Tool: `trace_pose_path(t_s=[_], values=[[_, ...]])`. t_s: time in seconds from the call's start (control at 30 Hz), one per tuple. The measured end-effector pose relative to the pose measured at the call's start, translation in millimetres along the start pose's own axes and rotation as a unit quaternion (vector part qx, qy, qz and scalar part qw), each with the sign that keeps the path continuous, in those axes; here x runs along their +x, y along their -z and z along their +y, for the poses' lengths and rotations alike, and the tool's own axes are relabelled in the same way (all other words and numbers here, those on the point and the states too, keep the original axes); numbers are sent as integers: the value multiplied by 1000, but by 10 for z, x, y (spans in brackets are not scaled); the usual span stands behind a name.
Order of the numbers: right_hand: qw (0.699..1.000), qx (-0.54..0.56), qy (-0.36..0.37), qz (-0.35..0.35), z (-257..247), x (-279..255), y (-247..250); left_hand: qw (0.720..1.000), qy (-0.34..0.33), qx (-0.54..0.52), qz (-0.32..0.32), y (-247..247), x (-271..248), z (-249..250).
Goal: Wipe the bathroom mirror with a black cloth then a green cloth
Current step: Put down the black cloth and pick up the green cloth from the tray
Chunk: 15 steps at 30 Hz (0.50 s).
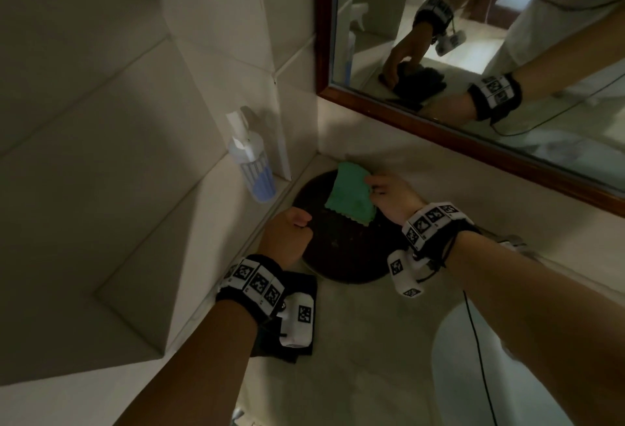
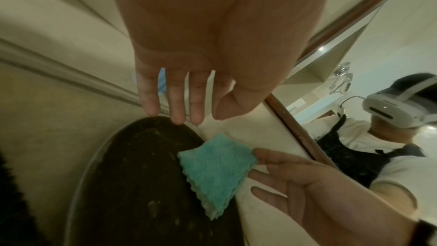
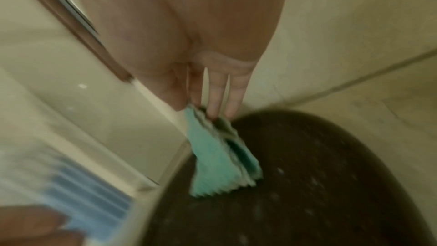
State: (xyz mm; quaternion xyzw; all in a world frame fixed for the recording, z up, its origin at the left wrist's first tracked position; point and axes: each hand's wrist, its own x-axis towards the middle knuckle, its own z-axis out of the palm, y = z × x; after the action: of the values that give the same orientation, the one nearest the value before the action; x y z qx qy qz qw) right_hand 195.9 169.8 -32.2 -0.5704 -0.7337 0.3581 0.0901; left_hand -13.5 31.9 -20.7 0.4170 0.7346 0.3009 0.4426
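Observation:
The folded green cloth (image 1: 350, 194) (image 2: 212, 171) (image 3: 217, 156) lies on a dark round tray (image 1: 348, 249) in the counter's corner. My right hand (image 1: 373, 187) (image 3: 189, 106) pinches its near corner between thumb and fingers. At the tray's left rim, my left hand (image 1: 299, 224) (image 2: 196, 119) holds nothing, its fingers hanging loosely. The black cloth (image 1: 302, 293) rests on the counter under my left wrist, partly hidden by it. The mirror (image 1: 473, 19), in a brown wooden frame (image 1: 406, 118), hangs on the wall above.
A spray bottle (image 1: 252, 168) with blue liquid stands on the ledge left of the tray. Tiled walls close in the corner on the left and behind. A white basin (image 1: 473, 375) sits at the lower right, with a black cable across it.

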Motion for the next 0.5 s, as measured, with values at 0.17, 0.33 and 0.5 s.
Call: trace_pose_path(t_s=[0.17, 0.33, 0.5], values=[[996, 6, 92, 0, -135, -266, 206, 999, -30, -11, -15, -79, -102, 273], [991, 42, 124, -15, -283, -646, 591, 996, -90, -3, 2, -169, -263, 630], [975, 53, 216, -18, -317, -1109, 1065, 990, -134, 29, -40, -356, -422, 1069]])
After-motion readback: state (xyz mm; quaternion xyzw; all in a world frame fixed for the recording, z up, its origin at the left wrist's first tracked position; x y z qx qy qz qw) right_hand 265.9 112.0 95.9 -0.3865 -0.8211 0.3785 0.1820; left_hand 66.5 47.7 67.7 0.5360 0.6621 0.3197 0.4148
